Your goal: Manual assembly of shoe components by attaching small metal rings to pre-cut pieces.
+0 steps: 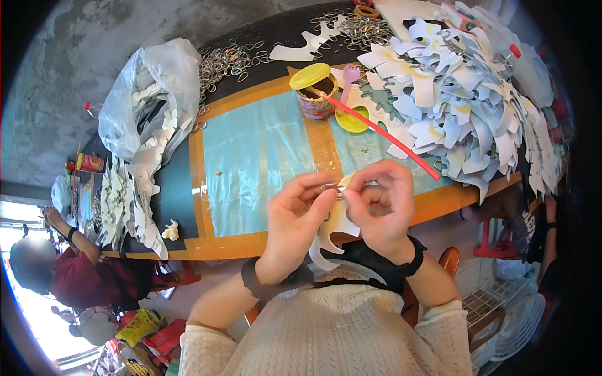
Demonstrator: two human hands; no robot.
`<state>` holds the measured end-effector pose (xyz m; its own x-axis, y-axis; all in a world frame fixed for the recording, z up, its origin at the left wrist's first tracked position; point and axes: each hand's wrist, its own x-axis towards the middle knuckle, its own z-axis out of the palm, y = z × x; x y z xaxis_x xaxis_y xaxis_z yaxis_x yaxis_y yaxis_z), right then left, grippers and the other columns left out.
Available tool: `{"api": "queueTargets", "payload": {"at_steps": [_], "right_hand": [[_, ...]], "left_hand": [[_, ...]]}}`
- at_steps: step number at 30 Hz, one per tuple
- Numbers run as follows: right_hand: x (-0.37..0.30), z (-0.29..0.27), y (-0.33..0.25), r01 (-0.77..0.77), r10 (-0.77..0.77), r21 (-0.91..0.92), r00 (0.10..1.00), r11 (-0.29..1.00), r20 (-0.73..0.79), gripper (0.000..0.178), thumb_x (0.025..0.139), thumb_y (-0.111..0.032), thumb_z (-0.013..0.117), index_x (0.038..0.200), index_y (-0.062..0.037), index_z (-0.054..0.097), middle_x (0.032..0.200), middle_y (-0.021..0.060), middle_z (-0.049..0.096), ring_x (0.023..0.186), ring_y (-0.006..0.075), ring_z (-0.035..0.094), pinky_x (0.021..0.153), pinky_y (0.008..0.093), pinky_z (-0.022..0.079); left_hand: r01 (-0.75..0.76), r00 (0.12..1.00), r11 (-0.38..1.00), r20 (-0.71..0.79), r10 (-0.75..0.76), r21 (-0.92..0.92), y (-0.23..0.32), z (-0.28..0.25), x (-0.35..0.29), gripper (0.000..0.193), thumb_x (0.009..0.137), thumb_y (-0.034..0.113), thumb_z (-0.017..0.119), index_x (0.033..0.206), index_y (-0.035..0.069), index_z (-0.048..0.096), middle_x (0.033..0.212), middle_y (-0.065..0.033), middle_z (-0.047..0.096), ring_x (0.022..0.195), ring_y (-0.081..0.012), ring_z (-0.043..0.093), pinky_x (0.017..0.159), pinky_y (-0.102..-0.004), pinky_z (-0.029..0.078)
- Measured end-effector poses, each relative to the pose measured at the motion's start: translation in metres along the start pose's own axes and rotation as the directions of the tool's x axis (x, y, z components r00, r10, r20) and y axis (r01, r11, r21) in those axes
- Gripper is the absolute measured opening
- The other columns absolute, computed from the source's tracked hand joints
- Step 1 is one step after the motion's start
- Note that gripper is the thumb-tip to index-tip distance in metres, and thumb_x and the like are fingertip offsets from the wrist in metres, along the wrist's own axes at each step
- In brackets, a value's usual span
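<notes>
My left hand (pixel 295 216) and my right hand (pixel 380 203) meet in front of my chest, over the table's near edge. Together they pinch a small metal ring (pixel 330 188) against a white cut-out shape (pixel 331 241) that hangs down between them. The left thumb and forefinger grip the ring. The right fingers curl around the top of the cut-out, where a yellowish patch shows. Both wrists wear black bands.
An open tin (pixel 315 99) with a yellow lid (pixel 310 75) and a red stick (pixel 376 128) stands on the taped table (pixel 263 156). A large heap of white cut-outs (pixel 464 100) fills the right. Loose metal rings (pixel 229 61) and a plastic bag (pixel 147 100) lie at left. Another person (pixel 69 263) sits far left.
</notes>
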<state>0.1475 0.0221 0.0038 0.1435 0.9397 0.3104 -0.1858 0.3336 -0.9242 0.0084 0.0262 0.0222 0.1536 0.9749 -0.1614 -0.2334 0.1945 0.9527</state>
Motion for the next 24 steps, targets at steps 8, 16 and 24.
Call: {"api": "queueTargets", "payload": {"at_steps": [8, 16, 24], "right_hand": [[0.003, -0.018, -0.001, 0.235, -0.202, -0.205, 0.964, 0.950, 0.171, 0.042, 0.078, 0.010, 0.065, 0.112, 0.0001, 0.043, 0.087, 0.0080, 0.061, 0.062, 0.0055, 0.058, 0.046, 0.0181, 0.041], [0.008, -0.015, -0.018, 0.225, -0.187, -0.265, 0.969, 0.938, 0.159, 0.045, 0.076, 0.009, 0.067, 0.113, -0.0010, 0.044, 0.084, 0.0084, 0.062, 0.057, 0.0049, 0.055, 0.043, 0.0173, 0.037], [0.008, -0.008, -0.034, -0.142, 0.156, -0.174, 0.985, 0.975, 0.074, 0.046, 0.078, 0.006, 0.065, 0.118, -0.0035, 0.043, 0.083, 0.0042, 0.060, 0.050, 0.0003, 0.043, 0.046, 0.0146, 0.031]], "left_hand": [[-0.073, 0.997, 0.976, -0.006, 0.075, 0.204, 0.004, 0.006, -0.003, 0.038, 0.084, -0.003, 0.060, 0.122, 0.004, 0.058, 0.099, -0.0070, 0.066, 0.088, -0.0074, 0.060, 0.065, -0.0214, 0.049], [-0.377, 0.926, 0.794, 0.164, 0.341, 0.478, 0.011, 0.005, -0.002, 0.043, 0.081, -0.006, 0.060, 0.121, 0.010, 0.061, 0.101, -0.0085, 0.067, 0.085, -0.0133, 0.063, 0.068, -0.0243, 0.048], [-0.554, 0.828, 0.629, 0.282, 0.485, 0.545, 0.009, -0.003, 0.000, 0.041, 0.079, -0.002, 0.065, 0.118, 0.010, 0.062, 0.093, -0.0062, 0.068, 0.077, -0.0204, 0.061, 0.088, -0.0341, 0.038]]}}
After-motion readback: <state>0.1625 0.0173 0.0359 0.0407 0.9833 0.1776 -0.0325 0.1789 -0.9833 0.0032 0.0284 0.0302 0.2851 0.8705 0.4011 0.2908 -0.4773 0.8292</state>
